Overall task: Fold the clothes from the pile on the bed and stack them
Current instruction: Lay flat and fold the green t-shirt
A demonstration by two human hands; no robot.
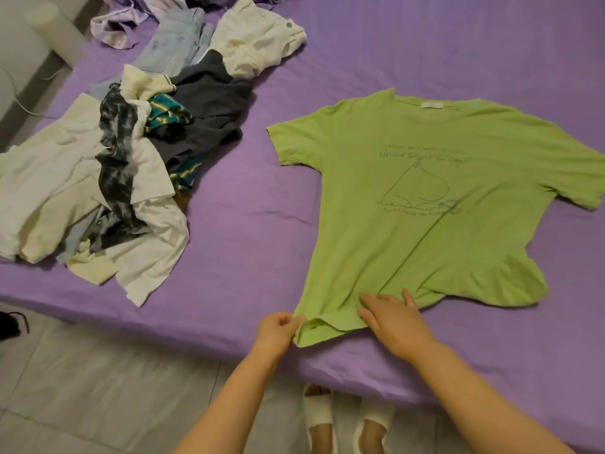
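Observation:
A lime-green T-shirt [425, 198] with a line drawing on its chest lies spread face up on the purple bed [255, 231], collar away from me. My left hand [278, 330] pinches the near left corner of its hem. My right hand [393, 319] rests flat on the hem just to the right, fingers straight and spread. The hem is bunched and wrinkled between and beyond my hands. The pile of unfolded clothes [108, 178] lies on the left of the bed: white, cream, dark grey, tie-dye and teal-striped pieces.
Light jeans [173, 44], a cream garment [258, 44] and lilac cloth [121, 24] lie at the back left. A white cylinder [55, 31] stands beside the bed. The bed's near edge runs under my forearms; my feet in white slippers [347, 421] stand on grey tiles.

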